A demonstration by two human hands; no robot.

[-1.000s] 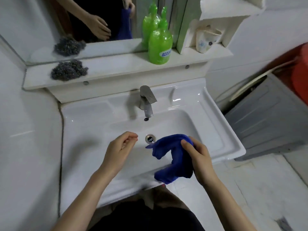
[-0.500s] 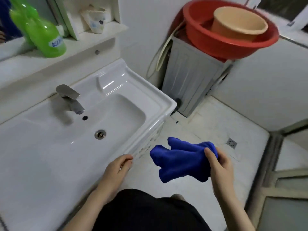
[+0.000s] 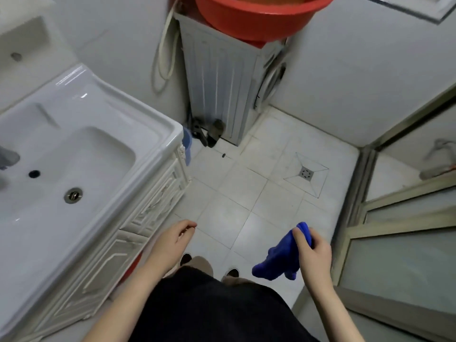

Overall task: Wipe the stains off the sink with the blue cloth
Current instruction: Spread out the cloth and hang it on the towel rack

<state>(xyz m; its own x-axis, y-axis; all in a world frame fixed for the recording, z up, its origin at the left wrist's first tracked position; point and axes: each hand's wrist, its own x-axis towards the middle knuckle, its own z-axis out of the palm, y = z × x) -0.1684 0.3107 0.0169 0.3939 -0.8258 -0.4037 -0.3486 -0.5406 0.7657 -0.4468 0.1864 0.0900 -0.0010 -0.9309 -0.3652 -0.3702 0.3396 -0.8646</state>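
Far to your left sits the white ceramic sink (image 3: 148,124), its basin bare around the metal drain (image 3: 73,195), with the overflow hole (image 3: 34,173) above it and only a blurred edge of the faucet (image 3: 7,157) at the frame's border. No stains can be made out on the glaze from this angle; the picture is too soft to say whether any are left. The sink rests on a white panelled cabinet (image 3: 138,233), which puts the basin at a height where you wipe standing.

Your left hand (image 3: 172,239) hangs just off the cabinet's front corner, over the floor tiles (image 3: 237,193), fingers loosely curled and holding nothing. It looks like a free hand kept ready, not one at work.

Behind it, against the far wall, a washing machine (image 3: 222,82) carries a red basin (image 3: 249,18) on its top, most likely stored there to keep the floor free. A floor drain (image 3: 306,173) sits in the tiles to its right.

Your right hand (image 3: 312,253) is closed on the blue cloth (image 3: 276,261), pinching its bunched top between thumb and fingers so that the rest dangles below. The cloth is over the floor, well apart from the sink and touching none of it. Held bunched and low like that, it is being carried, not spread for wiping; to wipe, you would need to turn back to the sink.

At the right edge stands a framed glass door (image 3: 407,218).
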